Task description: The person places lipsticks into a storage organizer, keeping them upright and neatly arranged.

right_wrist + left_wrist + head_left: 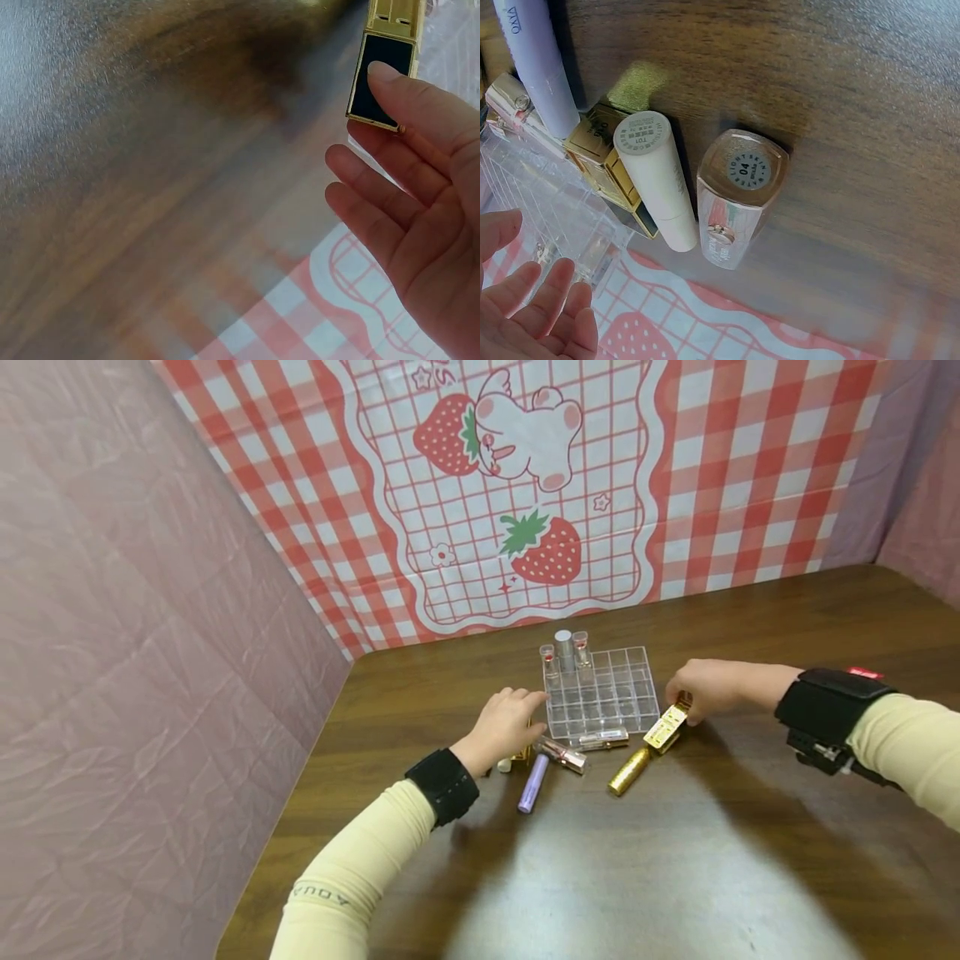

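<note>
My right hand [708, 685] pinches one end of a gold-and-black lipstick [666, 729], just right of the clear compartment organizer [651, 695]. In the right wrist view the thumb lies on its black end, and the other fingers are spread. My left hand [508, 722] hovers left of the organizer, fingers loosely apart and holding nothing. Close to it are a white tube [656, 180], a clear-sided lipstick marked 04 [727, 217] and another gold lipstick [604, 169]. A lavender tube [533, 783] and a rose-gold lipstick [567, 757] lie between the hands.
Two clear-capped lipsticks and a silver tube [565, 652] stand upright in the organizer's back left compartments. A clear tube [602, 740] lies along its front edge. A glittery gold tube [628, 772] lies before the right hand. A checked cloth [712, 485] hangs behind the table.
</note>
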Tool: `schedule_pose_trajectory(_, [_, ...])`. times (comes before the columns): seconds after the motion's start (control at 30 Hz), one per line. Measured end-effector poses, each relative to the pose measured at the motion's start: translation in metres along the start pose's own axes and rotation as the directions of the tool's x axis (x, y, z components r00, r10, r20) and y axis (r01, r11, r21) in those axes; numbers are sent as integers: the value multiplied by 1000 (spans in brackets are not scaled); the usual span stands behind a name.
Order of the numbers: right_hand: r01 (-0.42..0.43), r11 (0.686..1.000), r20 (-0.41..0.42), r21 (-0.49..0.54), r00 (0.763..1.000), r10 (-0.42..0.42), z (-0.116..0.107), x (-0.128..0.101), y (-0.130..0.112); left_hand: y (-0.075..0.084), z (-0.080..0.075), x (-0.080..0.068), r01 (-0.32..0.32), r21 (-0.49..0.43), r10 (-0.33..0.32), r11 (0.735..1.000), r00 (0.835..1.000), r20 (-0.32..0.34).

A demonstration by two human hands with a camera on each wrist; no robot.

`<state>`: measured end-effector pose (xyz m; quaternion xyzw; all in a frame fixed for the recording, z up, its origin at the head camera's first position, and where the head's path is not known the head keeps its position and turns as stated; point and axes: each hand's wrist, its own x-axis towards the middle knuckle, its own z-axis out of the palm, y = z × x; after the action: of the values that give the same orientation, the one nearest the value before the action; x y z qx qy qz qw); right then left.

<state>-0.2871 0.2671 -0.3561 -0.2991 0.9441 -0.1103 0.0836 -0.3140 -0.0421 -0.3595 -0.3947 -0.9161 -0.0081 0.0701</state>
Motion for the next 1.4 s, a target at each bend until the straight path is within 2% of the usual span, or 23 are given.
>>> schedule_pose_trajectory(0.27, [13,1000,8,-8,1000,-13,-14,-6,-6,3,-2,-2,-15,10,15,1000,1000,-15])
schedule_pose_trajectory(0.5, [-53,999,44,-8,998,53,-30,-11,-10,6,-6,-5,-23,14,24,1000,999,-24])
schedule_pose_trajectory(0.7, [-103,994,26,-34,994,104,-46,-11,-15,7,-8,-6,-23,21,24,1000,1000,-15])
schedule_pose_trajectory(1.13, [-71,987,-23,-141,997,69,-76,22,-33,-4,-3,-9,-9,2,9,1000,1000,2])
schedule_pose_trajectory(1.4, [-138,980,-75,-142,989,128,-86,45,-44,-10,-1,-12,5,-5,-5,1000,1000,2])
